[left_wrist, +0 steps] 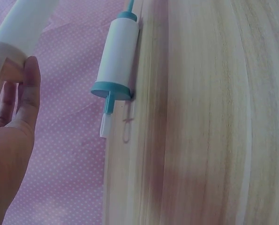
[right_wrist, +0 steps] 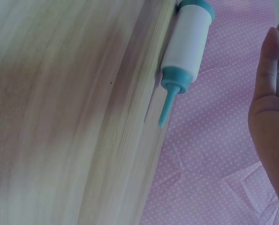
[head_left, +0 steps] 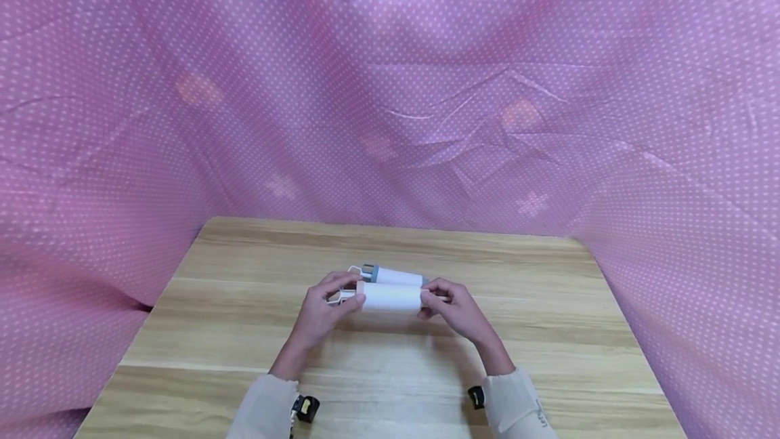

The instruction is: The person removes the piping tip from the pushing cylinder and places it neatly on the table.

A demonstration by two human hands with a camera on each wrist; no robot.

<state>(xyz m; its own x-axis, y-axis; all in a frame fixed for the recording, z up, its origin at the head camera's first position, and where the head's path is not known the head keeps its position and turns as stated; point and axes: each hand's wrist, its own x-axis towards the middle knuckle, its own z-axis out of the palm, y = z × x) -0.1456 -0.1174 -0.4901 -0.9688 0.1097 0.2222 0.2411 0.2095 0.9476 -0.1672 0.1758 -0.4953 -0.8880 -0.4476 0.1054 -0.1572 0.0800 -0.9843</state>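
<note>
A white cylinder with a pale peach end cap (head_left: 390,297) is held level in front of the person, a white loop-like part at its left end. My left hand (head_left: 319,310) grips that end, thumb at the near side; the left wrist view shows the fingers around the peach cap (left_wrist: 10,51). At the right end, my right hand (head_left: 451,307) pinches the narrow tip between thumb and fingers. A second white cylinder with teal caps (head_left: 397,277) lies just behind; a thin tapered teal tip (right_wrist: 167,107) sticks out of one end, a pale loop-like part out of the other.
A light wood-grain table (head_left: 390,385) lies under the hands. Pink cloth with white dots (head_left: 390,100) hangs round its back and sides. Each wrist wears a black device (head_left: 307,408) by the pale sleeve.
</note>
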